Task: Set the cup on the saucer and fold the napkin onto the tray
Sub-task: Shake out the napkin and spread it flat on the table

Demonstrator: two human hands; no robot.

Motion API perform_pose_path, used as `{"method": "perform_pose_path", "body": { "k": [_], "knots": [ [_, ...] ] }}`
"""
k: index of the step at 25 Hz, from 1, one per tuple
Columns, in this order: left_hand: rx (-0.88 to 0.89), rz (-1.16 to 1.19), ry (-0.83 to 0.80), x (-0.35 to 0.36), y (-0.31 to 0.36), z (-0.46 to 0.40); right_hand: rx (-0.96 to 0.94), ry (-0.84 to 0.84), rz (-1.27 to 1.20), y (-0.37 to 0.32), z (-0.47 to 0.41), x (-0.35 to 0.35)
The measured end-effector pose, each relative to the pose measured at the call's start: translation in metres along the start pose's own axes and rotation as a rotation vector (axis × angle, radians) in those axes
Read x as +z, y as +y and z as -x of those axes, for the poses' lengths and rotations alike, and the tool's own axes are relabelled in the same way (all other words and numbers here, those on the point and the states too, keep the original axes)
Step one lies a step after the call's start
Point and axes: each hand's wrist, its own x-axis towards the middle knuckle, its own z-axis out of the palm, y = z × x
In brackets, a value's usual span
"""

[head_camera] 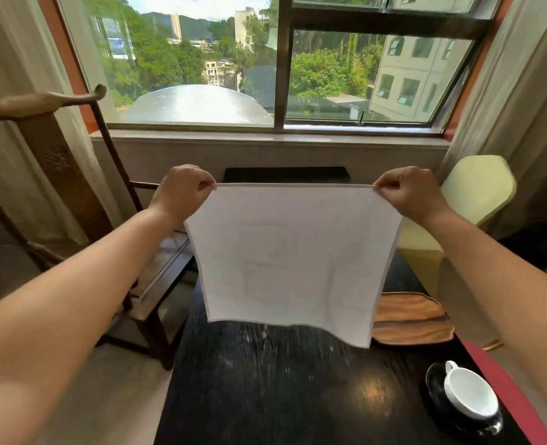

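A white square napkin [293, 252] hangs unfolded in the air above the dark table [281, 390]. My left hand [182, 191] pinches its upper left corner and my right hand [407, 192] pinches its upper right corner, so the top edge is stretched straight. The wooden tray [413, 319] lies on the table to the right, partly hidden behind the napkin's lower right corner. At the near right a white cup [469, 396] stands on a black saucer [434, 380], its handle pointing away from me.
A dark wooden chair [73, 175] stands left of the table. A pale yellow chair [471, 194] is at the right, beside a curtain. A red strip [503, 396] runs along the table's right edge. A window sill and a window lie straight ahead.
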Motion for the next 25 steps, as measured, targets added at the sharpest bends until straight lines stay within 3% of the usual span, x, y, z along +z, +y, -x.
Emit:
{"method": "perform_pose_path", "body": {
  "k": [3, 8, 16, 19, 25],
  "knots": [
    [0.058, 0.006, 0.074, 0.000, -0.002, 0.021, -0.043, 0.041, -0.023, 0.001, 0.017, 0.009],
    [0.031, 0.048, -0.007, 0.032, -0.015, 0.118, -0.002, -0.049, -0.063, 0.006, 0.084, 0.054],
    [-0.008, 0.042, -0.347, 0.099, -0.021, 0.293, 0.153, -0.399, -0.123, 0.043, 0.251, 0.150],
    [-0.112, 0.055, -0.435, 0.124, -0.017, 0.344, 0.261, -0.510, -0.124, 0.054, 0.306, 0.178],
    [-0.268, 0.060, -0.563, 0.166, 0.015, 0.447, 0.283, -0.650, -0.054, 0.075, 0.412, 0.207]
  ]
}}
